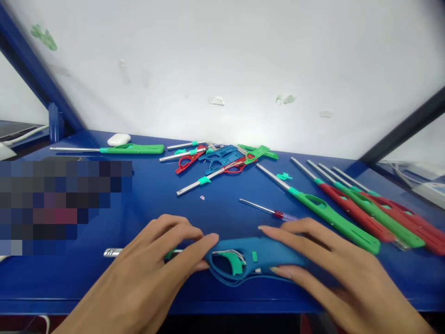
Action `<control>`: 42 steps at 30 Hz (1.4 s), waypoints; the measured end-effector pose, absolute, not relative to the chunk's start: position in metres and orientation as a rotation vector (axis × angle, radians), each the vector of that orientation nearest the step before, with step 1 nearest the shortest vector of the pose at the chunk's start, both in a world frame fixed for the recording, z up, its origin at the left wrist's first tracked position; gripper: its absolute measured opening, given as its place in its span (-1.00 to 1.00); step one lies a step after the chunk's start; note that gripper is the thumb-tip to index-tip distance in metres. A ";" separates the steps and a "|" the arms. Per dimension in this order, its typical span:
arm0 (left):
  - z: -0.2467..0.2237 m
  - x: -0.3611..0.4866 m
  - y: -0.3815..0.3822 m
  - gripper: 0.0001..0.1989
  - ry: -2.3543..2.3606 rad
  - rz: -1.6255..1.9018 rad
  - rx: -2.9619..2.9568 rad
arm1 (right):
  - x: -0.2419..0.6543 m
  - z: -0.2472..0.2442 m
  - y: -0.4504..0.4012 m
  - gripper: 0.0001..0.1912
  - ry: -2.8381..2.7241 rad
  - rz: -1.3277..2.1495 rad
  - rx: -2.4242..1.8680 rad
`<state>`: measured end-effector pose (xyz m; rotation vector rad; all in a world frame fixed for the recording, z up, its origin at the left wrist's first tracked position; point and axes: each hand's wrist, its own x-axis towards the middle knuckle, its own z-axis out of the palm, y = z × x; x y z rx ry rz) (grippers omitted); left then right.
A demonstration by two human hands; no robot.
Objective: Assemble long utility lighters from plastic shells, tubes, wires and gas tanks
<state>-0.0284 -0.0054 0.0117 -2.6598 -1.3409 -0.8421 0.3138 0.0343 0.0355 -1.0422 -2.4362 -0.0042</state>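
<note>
A blue gas lighter lies across the front of the table, its metal tube pointing left. My left hand is closed around the neck, where the tube meets the blue handle. With thumb and fingers, my right hand grips the handle's other end. A green trigger and pale wires show through the handle's finger opening. Along its lower edge the two casing halves look slightly apart. Just beyond my right hand lies a screwdriver with a red and purple handle.
Several assembled green and red lighters lie at the right. Loose casings and tubes are piled at the back. A green lighter and a white earbud case sit back left. A blurred-out patch covers the left side.
</note>
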 end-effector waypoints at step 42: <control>0.016 0.002 0.002 -0.55 -1.055 -0.659 -2.477 | 0.310 0.015 0.025 -0.67 -2.413 0.037 -1.099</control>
